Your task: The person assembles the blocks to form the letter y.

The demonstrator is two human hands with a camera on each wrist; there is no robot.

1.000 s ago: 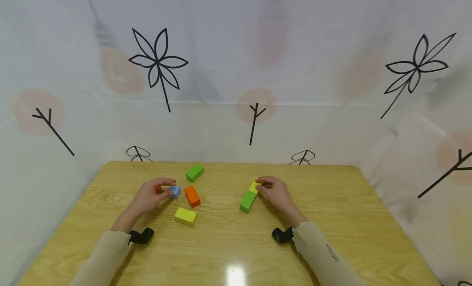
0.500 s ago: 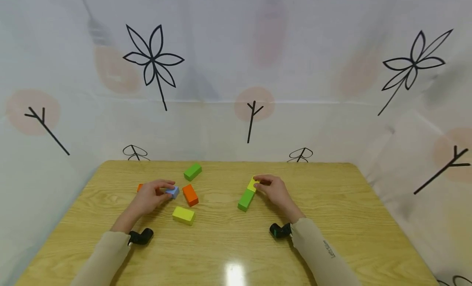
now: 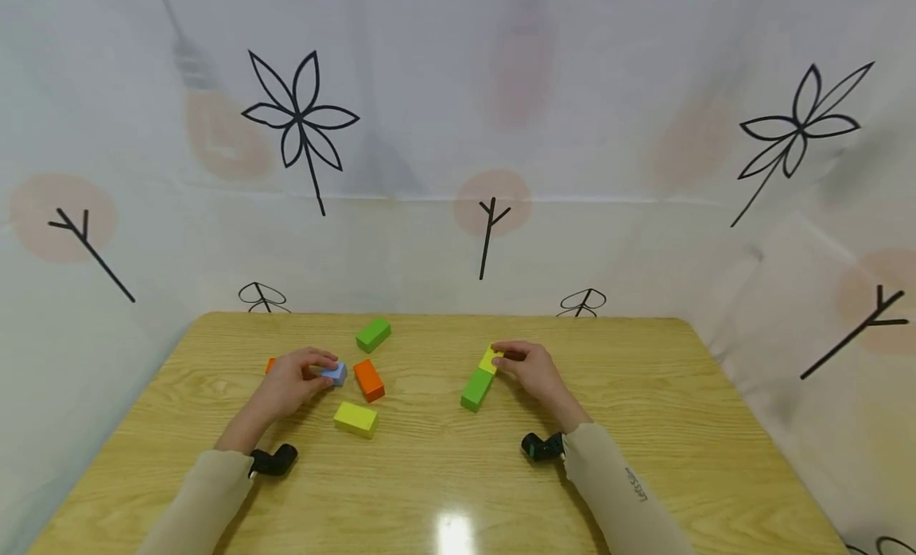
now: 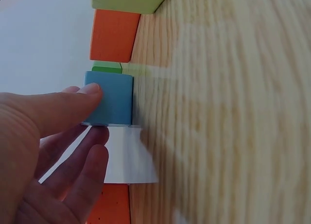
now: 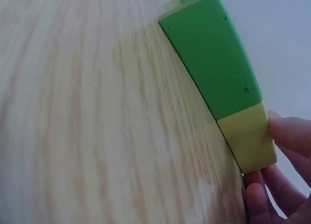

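Observation:
In the head view my left hand [image 3: 289, 382] pinches a small blue block [image 3: 334, 374] on the table. The left wrist view shows the thumb on the near face of that blue block [image 4: 115, 100]. My right hand [image 3: 533, 372] grips a yellow block [image 3: 490, 359] between thumb and fingers. This yellow block [image 5: 249, 136] sits end to end against a green block [image 3: 476, 390], the two forming one slanting row. Just right of the blue block lies an orange block [image 3: 369, 380]. Another orange block [image 3: 271, 366] is mostly hidden behind my left hand.
A second green block [image 3: 374, 335] lies behind the blue one, toward the table's far edge. Nearer me is another yellow block [image 3: 356, 419]. The wooden table [image 3: 429, 475] ends at a patterned cloth backdrop [image 3: 401, 245]. Black wrist cameras [image 3: 274, 459] hang below both wrists.
The head view has shifted slightly. My left fingers reach a little further over the blue block, and an orange block's end now shows left of that hand. The right hand keeps its hold.

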